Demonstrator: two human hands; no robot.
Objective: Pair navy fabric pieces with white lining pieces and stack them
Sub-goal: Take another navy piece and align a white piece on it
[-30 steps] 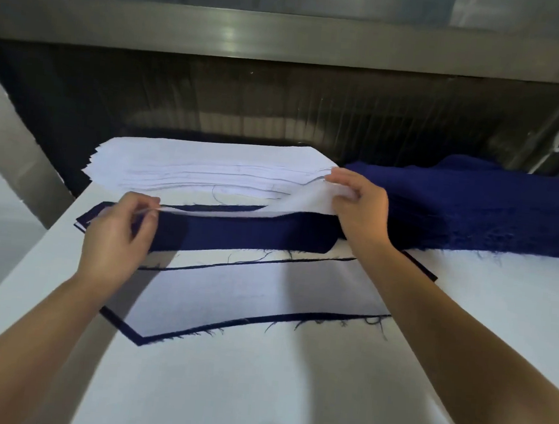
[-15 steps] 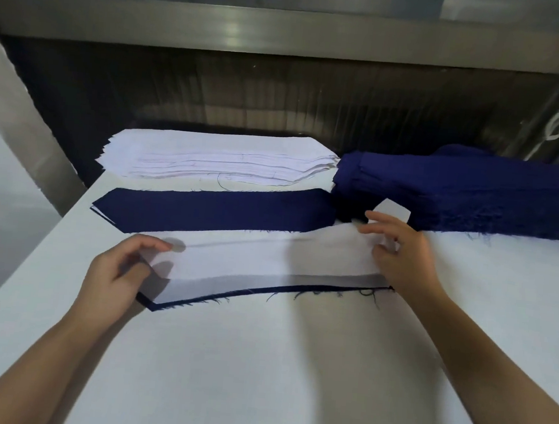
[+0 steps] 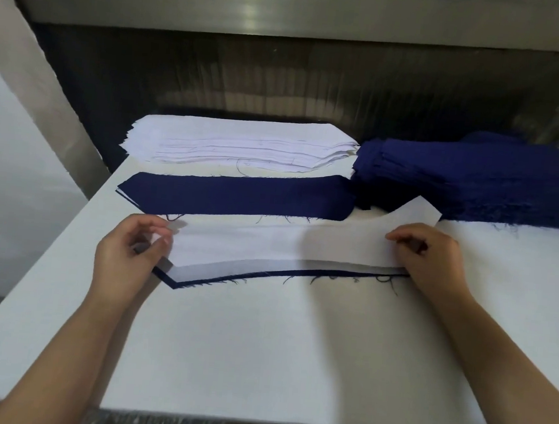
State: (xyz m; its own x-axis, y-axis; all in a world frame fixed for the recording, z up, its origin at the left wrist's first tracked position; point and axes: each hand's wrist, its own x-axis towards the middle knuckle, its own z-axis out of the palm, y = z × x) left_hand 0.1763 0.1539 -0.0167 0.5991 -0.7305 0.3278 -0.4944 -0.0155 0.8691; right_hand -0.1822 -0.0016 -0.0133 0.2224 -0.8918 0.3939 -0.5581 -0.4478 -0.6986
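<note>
Left grip (image 3: pixel 126 255) and right grip (image 3: pixel 435 259) pinch opposite ends of the white lining piece (image 3: pixel 268 244) between them.

Navy and white cloth, counted piece by piece.

On the one surface (image 3: pixel 293 348) I count two piles at the back: one pile of white lining (image 3: pixel 243 144) and one heap of navy fabric (image 3: pixel 476 181), each with more layers than can be counted from here. In front lies one single navy strip (image 3: pixel 238 198). Two hands are in view, a left hand (image 3: pixel 125 259) and a right hand (image 3: pixel 436 262), with one white lining piece (image 3: pixel 285 246) between them. Under it two more layers show: one white layer (image 3: pixel 232 270) and one navy piece (image 3: pixel 164 278), seen only as an edge. One metal beam (image 3: pixel 288 20) runs overhead.
</note>
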